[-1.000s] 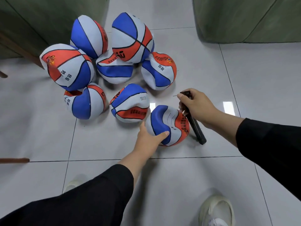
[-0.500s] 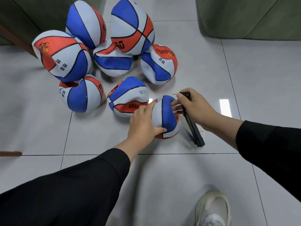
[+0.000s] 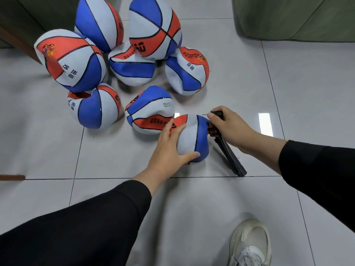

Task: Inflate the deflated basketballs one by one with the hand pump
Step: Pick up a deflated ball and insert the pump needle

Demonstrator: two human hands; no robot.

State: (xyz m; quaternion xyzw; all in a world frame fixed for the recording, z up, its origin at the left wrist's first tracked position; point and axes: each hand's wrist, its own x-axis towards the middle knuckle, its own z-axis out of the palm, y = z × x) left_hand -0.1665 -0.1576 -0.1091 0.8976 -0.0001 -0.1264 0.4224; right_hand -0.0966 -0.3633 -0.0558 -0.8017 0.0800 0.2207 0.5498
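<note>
A deflated red, white and blue basketball (image 3: 194, 137) lies on the tiled floor in front of me. My left hand (image 3: 169, 152) grips its near left side, fingers over the top and thumb under the front. My right hand (image 3: 228, 127) holds a black hand pump (image 3: 230, 158) by its upper end, just right of the ball, with the pump's thin needle pointing left past my fingertips. The pump's far end slants down towards me. Several more dented basketballs (image 3: 151, 110) sit in a cluster behind.
Dark green furniture (image 3: 295, 18) stands at the back right and another dark piece (image 3: 28, 18) at the back left. My white shoe (image 3: 249, 244) is on the floor at the bottom right. Bare grey tiles (image 3: 288, 83) lie to the right.
My left hand has rolled the near ball, so its white and blue panels now face up. The right hand with the pump stays beside the ball. The view has moved closer.
</note>
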